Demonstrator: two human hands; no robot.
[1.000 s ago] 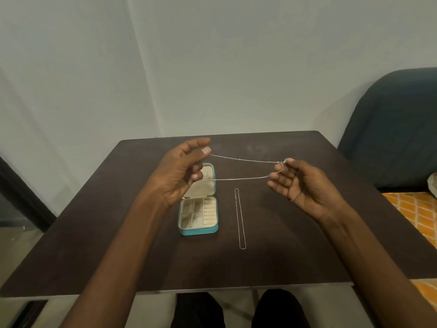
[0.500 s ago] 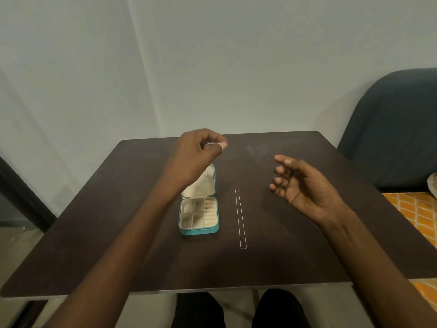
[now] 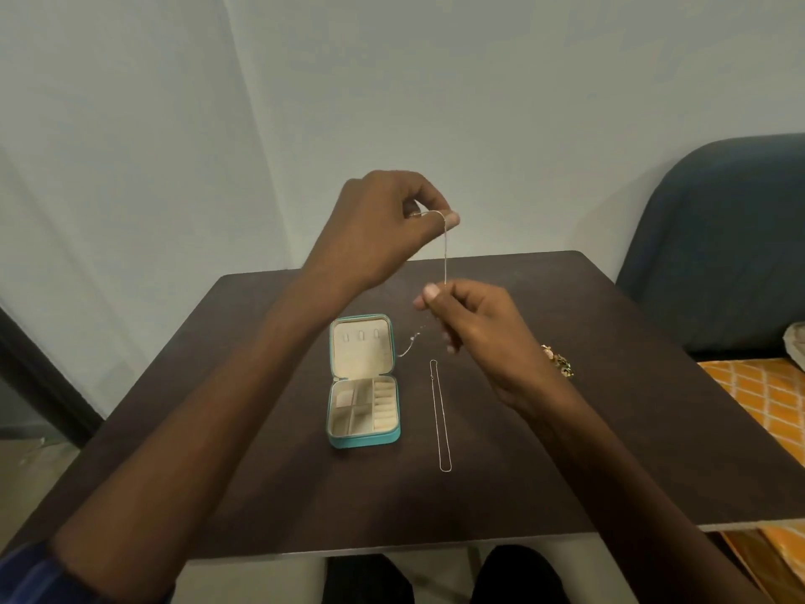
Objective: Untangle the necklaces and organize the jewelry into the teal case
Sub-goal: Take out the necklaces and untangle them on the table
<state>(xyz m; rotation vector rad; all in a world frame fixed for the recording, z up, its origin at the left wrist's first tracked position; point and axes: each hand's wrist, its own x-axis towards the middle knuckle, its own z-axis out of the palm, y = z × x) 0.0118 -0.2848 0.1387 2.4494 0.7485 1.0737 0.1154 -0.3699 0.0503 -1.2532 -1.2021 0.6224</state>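
My left hand (image 3: 383,224) is raised above the table and pinches the top of a thin silver necklace (image 3: 445,250), which hangs straight down. My right hand (image 3: 466,320) pinches the same chain lower down, and its loose end swings blurred toward the case lid. The teal case (image 3: 363,440) lies open on the dark table (image 3: 261,473), with cream compartments below and its lid tilted back. A second silver necklace (image 3: 440,420) lies stretched out as a narrow loop just right of the case.
A small cluster of gold jewelry (image 3: 559,361) sits on the table behind my right wrist. A dark blue chair (image 3: 718,246) stands at the right, with an orange patterned cloth (image 3: 766,403) beside the table edge. A pale wall rises behind.
My left hand rose and gathered the chain into a pinch. My right hand, which had let go, moved left and took the hanging chain. The necklace now hangs vertically instead of stretching sideways.
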